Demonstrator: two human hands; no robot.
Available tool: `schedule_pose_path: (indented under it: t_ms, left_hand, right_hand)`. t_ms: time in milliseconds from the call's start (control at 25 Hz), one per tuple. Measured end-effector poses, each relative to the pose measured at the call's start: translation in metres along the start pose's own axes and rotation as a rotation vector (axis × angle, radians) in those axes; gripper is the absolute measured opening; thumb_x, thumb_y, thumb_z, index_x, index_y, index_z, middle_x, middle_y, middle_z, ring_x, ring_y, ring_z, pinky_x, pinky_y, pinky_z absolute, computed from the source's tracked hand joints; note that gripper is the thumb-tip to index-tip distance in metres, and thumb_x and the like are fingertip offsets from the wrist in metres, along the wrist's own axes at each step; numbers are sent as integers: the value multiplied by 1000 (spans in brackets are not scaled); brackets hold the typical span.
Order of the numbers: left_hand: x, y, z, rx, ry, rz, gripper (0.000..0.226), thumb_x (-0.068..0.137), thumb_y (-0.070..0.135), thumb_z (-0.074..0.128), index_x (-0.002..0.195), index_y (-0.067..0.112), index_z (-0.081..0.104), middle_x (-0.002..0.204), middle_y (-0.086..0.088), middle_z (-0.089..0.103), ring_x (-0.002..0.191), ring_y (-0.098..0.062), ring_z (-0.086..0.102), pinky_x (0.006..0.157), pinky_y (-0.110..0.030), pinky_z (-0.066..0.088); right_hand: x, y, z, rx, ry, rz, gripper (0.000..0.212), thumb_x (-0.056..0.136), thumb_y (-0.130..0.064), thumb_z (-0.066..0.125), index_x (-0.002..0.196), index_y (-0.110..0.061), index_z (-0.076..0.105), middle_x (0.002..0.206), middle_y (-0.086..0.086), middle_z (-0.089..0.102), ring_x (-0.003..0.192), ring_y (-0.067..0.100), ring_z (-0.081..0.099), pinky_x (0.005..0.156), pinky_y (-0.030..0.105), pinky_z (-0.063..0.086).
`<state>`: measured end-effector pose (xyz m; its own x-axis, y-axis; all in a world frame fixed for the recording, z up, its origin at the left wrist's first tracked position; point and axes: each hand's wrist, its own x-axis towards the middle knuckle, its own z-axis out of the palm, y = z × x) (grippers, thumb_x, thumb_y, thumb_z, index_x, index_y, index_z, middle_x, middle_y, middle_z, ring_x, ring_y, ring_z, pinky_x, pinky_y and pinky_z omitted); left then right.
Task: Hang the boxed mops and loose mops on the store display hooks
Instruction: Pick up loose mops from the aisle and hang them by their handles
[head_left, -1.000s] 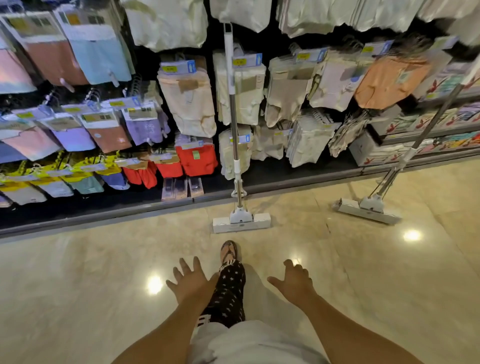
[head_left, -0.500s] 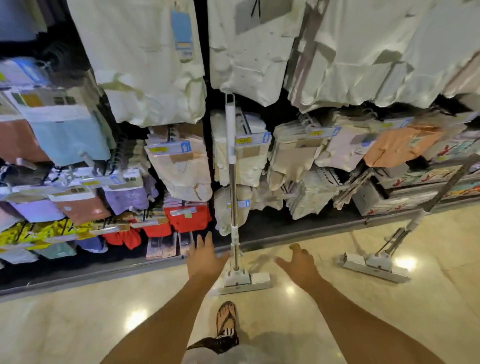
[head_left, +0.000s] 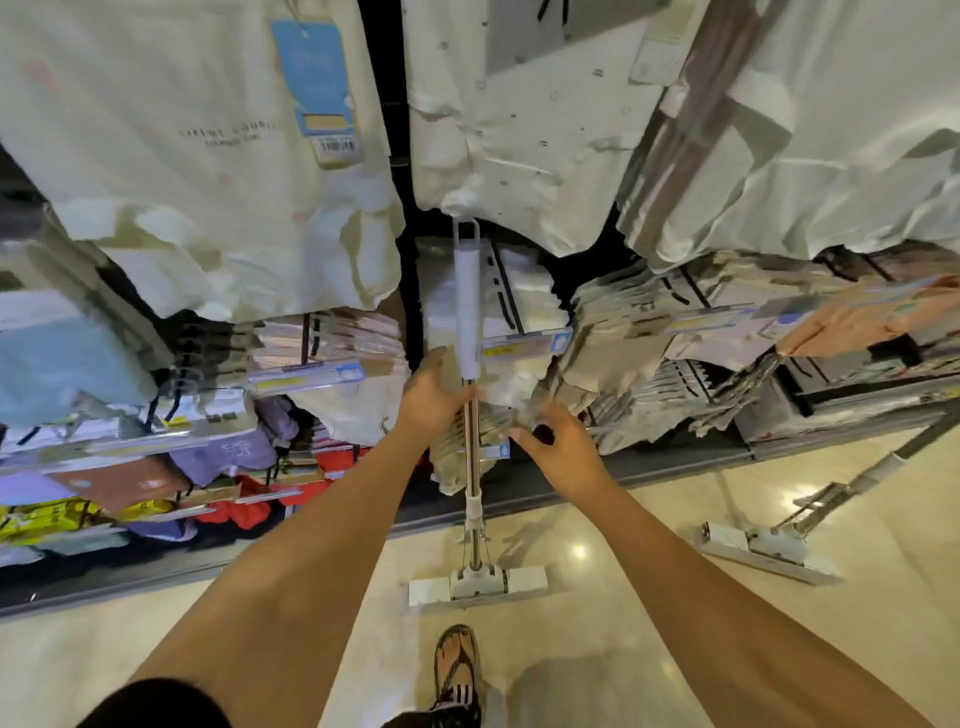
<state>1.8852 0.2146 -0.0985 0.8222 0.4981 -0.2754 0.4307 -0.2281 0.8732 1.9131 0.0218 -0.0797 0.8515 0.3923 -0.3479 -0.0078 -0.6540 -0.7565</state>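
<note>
A loose mop (head_left: 471, 457) stands upright against the display, its white flat head (head_left: 524, 579) on the floor and its white grip (head_left: 466, 306) reaching up under the hanging shirts. My left hand (head_left: 431, 397) is wrapped on the metal pole just below the white grip. To the right of the pole and a little lower, my right hand (head_left: 563, 449) is open, its fingers spread and apart from the pole. A second loose mop (head_left: 852, 480) leans on the shelf at the right, its head (head_left: 763, 551) on the floor. No boxed mops are clearly visible.
Display hooks (head_left: 304, 371) with price tags carry packed garments in several rows. Large pale shirts (head_left: 208, 182) hang above. A dark base ledge (head_left: 571, 499) runs along the glossy tiled floor (head_left: 597, 649). My sandalled foot (head_left: 457, 670) is just behind the mop head.
I have stepped closer to the display. Both hands rose from near the floor to the upright mop's pole, and the left hand closed on it.
</note>
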Motion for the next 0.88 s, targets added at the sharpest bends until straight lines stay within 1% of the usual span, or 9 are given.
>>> schedule_pose_path:
  t_ms: [80, 160, 240, 320, 400, 520, 600, 680, 880]
  left_hand:
    - [24, 2, 3, -80, -47, -34, 78, 80, 11, 80, 145, 6, 37, 145, -13, 47, 132, -29, 46, 109, -41, 41]
    - [43, 6, 8, -127, -103, -70, 76, 78, 6, 80, 142, 2, 38, 142, -16, 50, 130, -30, 49, 106, -42, 44]
    - [45, 7, 10, -165, -156, -58, 71, 77, 8, 81, 137, 3, 43, 133, -14, 56, 119, -25, 56, 92, -29, 52]
    - [34, 5, 10, -201, -172, -42, 63, 76, 12, 83, 128, 12, 48, 121, -4, 60, 105, -16, 60, 73, -14, 52]
    - [14, -4, 10, -221, -159, -18, 56, 75, 10, 83, 119, 20, 50, 111, 3, 60, 98, -12, 61, 65, -10, 51]
    - [-26, -15, 11, -253, -186, 23, 60, 74, 6, 83, 124, 18, 52, 118, -2, 61, 106, -18, 62, 74, -14, 54]
    - [-55, -20, 11, -285, -184, 34, 64, 75, 6, 82, 131, 14, 51, 127, -5, 59, 114, -18, 59, 90, -26, 53]
    - [-80, -22, 10, -273, -128, 17, 55, 77, 9, 81, 125, 10, 55, 125, -7, 62, 115, -20, 60, 100, -40, 50]
    - [-152, -26, 23, -167, -228, 53, 37, 80, 13, 79, 114, 10, 65, 112, -9, 69, 103, -24, 67, 95, -45, 53]
  right_hand:
    - [2, 17, -1, 27, 0, 78, 54, 89, -35, 67, 130, -4, 50, 131, 15, 56, 124, 30, 50, 102, 41, 43]
    - [-2, 34, 0, 32, 14, 142, 57, 88, -33, 68, 133, -5, 47, 132, 17, 54, 125, 31, 49, 100, 39, 43]
    - [-13, 49, 2, 31, 32, 188, 59, 87, -34, 69, 134, -7, 46, 133, 18, 51, 126, 31, 47, 97, 35, 41]
    - [-25, 60, 2, 30, 48, 218, 59, 86, -35, 70, 133, -8, 47, 134, 18, 50, 127, 30, 46, 96, 33, 39]
    - [-37, 69, 2, 37, 53, 221, 59, 87, -36, 69, 134, -8, 46, 134, 18, 50, 124, 30, 47, 93, 30, 39]
    - [-59, 75, 1, 75, 58, 212, 59, 87, -37, 69, 134, -9, 46, 134, 18, 50, 123, 29, 48, 90, 28, 37]
    - [-80, 80, 1, 106, 56, 215, 59, 87, -37, 69, 134, -10, 46, 135, 17, 49, 125, 29, 47, 91, 28, 38]
    - [-101, 86, 1, 117, 63, 207, 59, 87, -38, 68, 134, -10, 47, 136, 16, 50, 125, 29, 48, 92, 29, 39]
    - [-140, 85, -4, 147, 95, 165, 61, 86, -40, 69, 135, -10, 47, 132, 14, 53, 123, 28, 51, 85, 25, 38]
